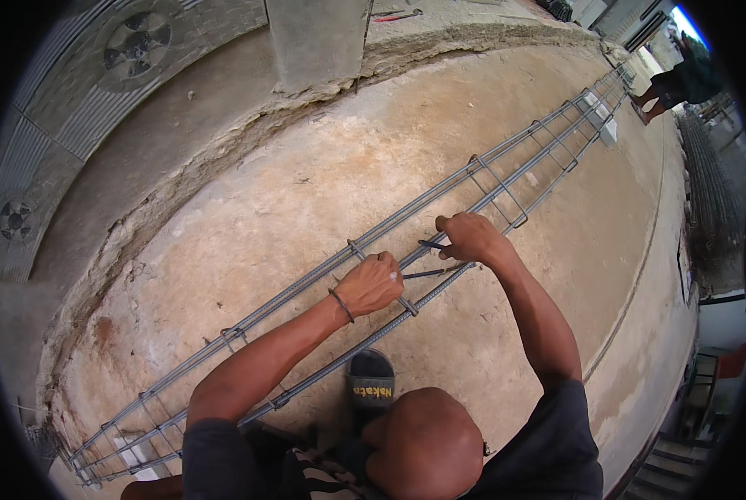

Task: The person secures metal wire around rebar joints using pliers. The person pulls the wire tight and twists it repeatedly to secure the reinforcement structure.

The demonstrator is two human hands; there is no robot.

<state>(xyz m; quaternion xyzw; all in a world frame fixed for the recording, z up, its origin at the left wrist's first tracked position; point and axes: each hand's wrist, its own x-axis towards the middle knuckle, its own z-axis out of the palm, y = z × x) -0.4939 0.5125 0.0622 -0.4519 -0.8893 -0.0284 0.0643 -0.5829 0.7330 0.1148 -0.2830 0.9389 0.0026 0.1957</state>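
Observation:
A long rebar cage (409, 307) runs diagonally from the lower left to the upper right, with square steel stirrups spaced along its bars. My left hand (371, 283) is closed at the middle of the cage, by a stirrup; its fingertips are hidden beneath it. Just to the right, my right hand (470, 237) is closed around a dark, slim tool handle (429, 244) above the cage. A second dark rod (427, 273) lies between the two hands, slanting across the cage. Whether it belongs to the same tool I cannot tell.
Pale blocks (603, 121) sit under the cage near both ends. A person (689, 79) stands by its far end. A concrete pillar (319, 42) rises beyond a rough, broken floor edge. Bundled rods (710, 183) lie at the right. My sandal (370, 383) is beside the cage.

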